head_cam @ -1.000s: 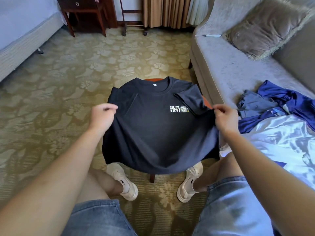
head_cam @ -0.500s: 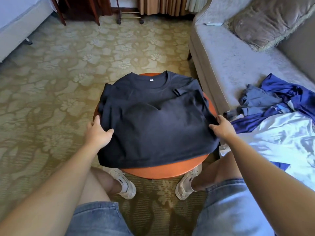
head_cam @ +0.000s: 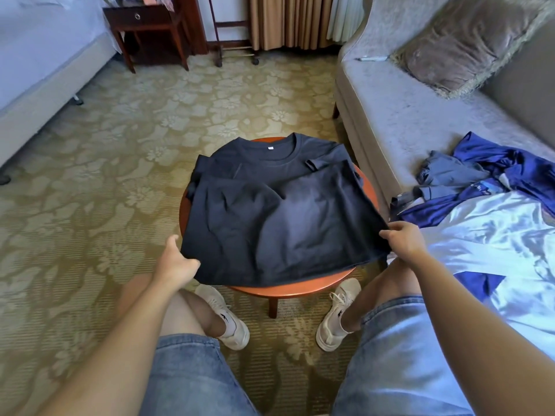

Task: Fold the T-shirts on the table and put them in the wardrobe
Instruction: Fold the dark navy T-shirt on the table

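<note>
A dark navy T-shirt [head_cam: 276,211] lies folded in half on a small round orange-brown table [head_cam: 300,289], collar at the far side, sleeves tucked in. My left hand [head_cam: 177,261] grips the near left corner of the folded shirt, thumb raised. At the near right corner my right hand [head_cam: 401,238] pinches the fabric edge. On the sofa to the right lie more garments: a grey-blue one [head_cam: 447,175], a bright blue one [head_cam: 507,166] and a white one [head_cam: 486,244].
A grey sofa [head_cam: 405,121] with a cushion [head_cam: 468,40] runs along the right. A bed [head_cam: 39,70] is at the left, a dark nightstand [head_cam: 147,28] and a rolling rack [head_cam: 234,49] at the back. My knees and white shoes sit under the table on patterned carpet.
The shirt's lower half was brought up over the printed front and laid flat. My hands then slid back to the near corners, and the view tilted up.
</note>
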The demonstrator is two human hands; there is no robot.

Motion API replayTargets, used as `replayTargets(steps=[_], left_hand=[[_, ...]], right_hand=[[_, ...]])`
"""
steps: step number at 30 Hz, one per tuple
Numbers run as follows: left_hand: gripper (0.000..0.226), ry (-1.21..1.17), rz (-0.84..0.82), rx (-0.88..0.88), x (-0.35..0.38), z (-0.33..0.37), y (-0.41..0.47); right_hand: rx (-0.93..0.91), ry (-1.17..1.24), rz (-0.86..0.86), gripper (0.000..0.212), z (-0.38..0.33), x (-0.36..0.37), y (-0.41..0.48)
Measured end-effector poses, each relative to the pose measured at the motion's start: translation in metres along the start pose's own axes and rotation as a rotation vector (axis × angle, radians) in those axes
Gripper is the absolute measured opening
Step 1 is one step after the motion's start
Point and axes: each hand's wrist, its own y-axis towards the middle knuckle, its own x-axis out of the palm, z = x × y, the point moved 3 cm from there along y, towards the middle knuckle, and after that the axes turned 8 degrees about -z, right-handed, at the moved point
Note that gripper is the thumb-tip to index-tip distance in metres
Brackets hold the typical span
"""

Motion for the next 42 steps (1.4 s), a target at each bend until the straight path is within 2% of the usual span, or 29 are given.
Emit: replayTargets(steps=[3, 9, 12, 14, 16, 18, 21, 23, 28, 31, 36, 42], left_hand=[[0.058, -0.081, 0.099, 0.071, -0.006, 0.005, -0.012], [0.010, -0.339, 0.127, 0.378, -0.017, 0.043, -0.040], [0.007, -0.448, 0.092, 0.409, -0.019, 0.057, -0.051], [0.006, -0.559, 0.010, 0.405, -0.019, 0.063, -0.054], [0.025, -0.727, -0.159, 0.415, -0.018, 0.070, -0.058], [0.043, -0.810, -0.275, 0.444, -0.016, 0.077, -0.063], [0.035, -0.743, -0.233, 0.491, -0.018, 0.083, -0.067], [0.025, -0.647, -0.159, 0.521, -0.019, 0.085, -0.068], [0.012, -0.304, 0.093, 0.653, -0.026, 0.089, -0.075], [0.015, -0.257, 0.053, 0.651, -0.027, 0.090, -0.078], [0.023, -0.191, 0.063, 0.641, -0.038, 0.087, -0.084], [0.010, -0.155, 0.071, 0.629, -0.052, 0.080, -0.103]], right_hand=[[-0.034, 0.046, -0.016, 0.007, -0.008, -0.003, -0.011], [-0.233, 0.119, -0.010, 0.007, -0.039, -0.012, -0.039], [-0.375, 0.282, -0.017, 0.018, -0.060, -0.015, -0.064], [-0.439, 0.382, -0.029, 0.014, -0.071, -0.017, -0.077], [-0.469, 0.461, -0.116, 0.016, -0.078, -0.016, -0.087], [-0.480, 0.538, -0.256, 0.032, -0.084, -0.012, -0.094], [-0.530, 0.501, -0.302, 0.039, -0.090, -0.007, -0.101], [-0.569, 0.469, -0.221, 0.031, -0.092, -0.007, -0.104], [-0.678, 0.224, -0.073, 0.026, -0.091, -0.005, -0.104], [-0.711, 0.182, -0.051, 0.021, -0.093, -0.006, -0.108], [-0.744, 0.213, -0.011, 0.035, -0.106, -0.015, -0.122], [-0.695, 0.227, 0.012, 0.017, -0.105, -0.026, -0.129]])
